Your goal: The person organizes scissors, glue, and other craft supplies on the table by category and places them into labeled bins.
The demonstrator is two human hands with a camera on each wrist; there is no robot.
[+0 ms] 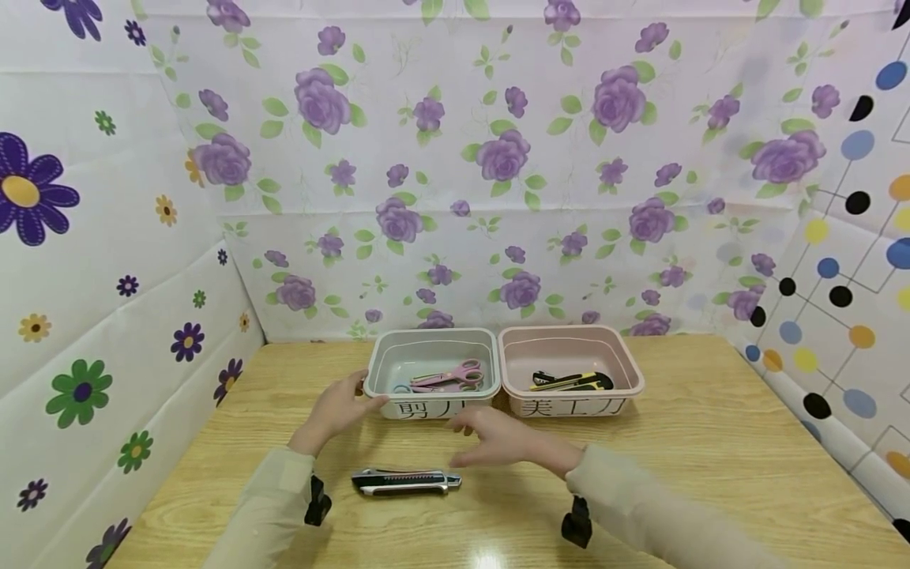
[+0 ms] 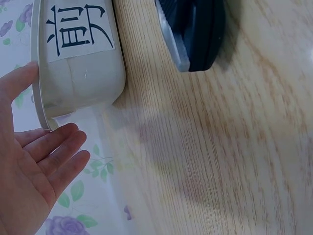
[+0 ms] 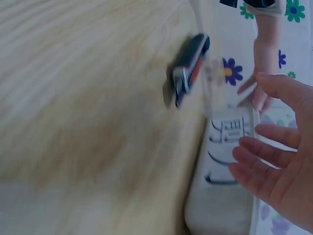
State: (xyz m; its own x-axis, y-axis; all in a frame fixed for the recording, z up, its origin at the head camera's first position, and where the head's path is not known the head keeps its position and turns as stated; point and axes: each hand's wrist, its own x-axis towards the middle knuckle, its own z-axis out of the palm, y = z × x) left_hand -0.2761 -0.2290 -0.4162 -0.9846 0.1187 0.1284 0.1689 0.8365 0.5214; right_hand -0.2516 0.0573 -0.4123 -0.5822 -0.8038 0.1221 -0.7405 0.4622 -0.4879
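Observation:
My left hand [image 1: 340, 408] is at the left front corner of a grey plastic bin [image 1: 434, 335]. In the left wrist view its thumb [image 2: 22, 81] touches the rim, and the other fingers extend loosely by the end wall. My right hand [image 1: 490, 436] hovers in front of the same bin, thumb and fingers apart with nothing between them. A black and silver utility knife [image 1: 407, 482] lies on the table between the forearms, near the front. Inside the grey bin are scissors [image 1: 448, 378] with pink handles, and part of a blue handle shows.
A pink bin [image 1: 569, 333] stands right beside the grey one and holds yellow and black utility knives [image 1: 572, 382]. Both bins carry labels with dark characters on the front. Flowered cloth [image 1: 455, 158] hangs behind the wooden table [image 1: 711, 442].

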